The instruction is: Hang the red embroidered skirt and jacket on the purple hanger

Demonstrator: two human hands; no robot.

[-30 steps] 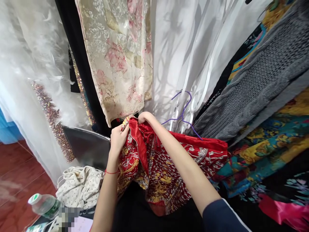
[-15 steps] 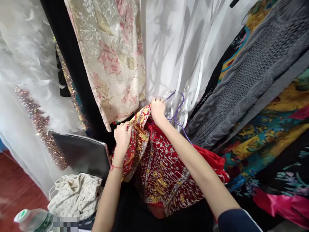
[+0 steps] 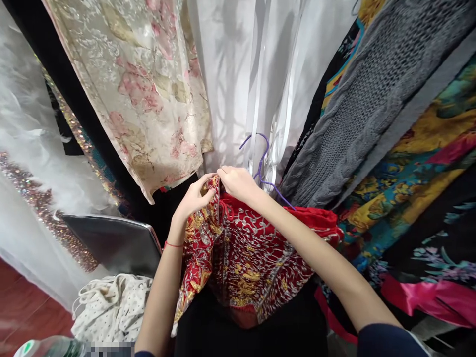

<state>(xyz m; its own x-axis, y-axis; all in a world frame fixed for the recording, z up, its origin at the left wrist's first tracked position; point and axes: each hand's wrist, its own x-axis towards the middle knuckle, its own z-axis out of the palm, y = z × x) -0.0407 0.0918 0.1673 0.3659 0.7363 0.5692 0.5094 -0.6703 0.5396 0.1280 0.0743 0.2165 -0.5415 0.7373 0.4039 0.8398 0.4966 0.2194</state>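
A red garment with gold and silver embroidery [image 3: 249, 263] lies over my lap. Its patterned edge is pinched in my left hand [image 3: 199, 196], thumb toward me and fingers behind the cloth. My right hand [image 3: 236, 182] is closed on the top of the same edge, touching the left fingertips. A purple hanger [image 3: 263, 163] stands up just right of my right hand, its hook free and its lower arm running into the red cloth; my right forearm covers part of the garment. The left wrist wears a thin red cord.
Pale floral cloth [image 3: 148, 99], a white curtain [image 3: 226, 64] and a grey cable-knit piece [image 3: 357, 104] hang ahead. At left stand a dark laptop-like panel [image 3: 111, 245], dotted white fabric [image 3: 115, 307] and a plastic bottle [image 3: 52, 345]. Bright pink cloth [image 3: 427, 300] lies at lower right.
My left hand has moved up and right to meet my right hand at the garment's top edge. The embroidered part at left now hangs lower. The view has shifted slightly right.
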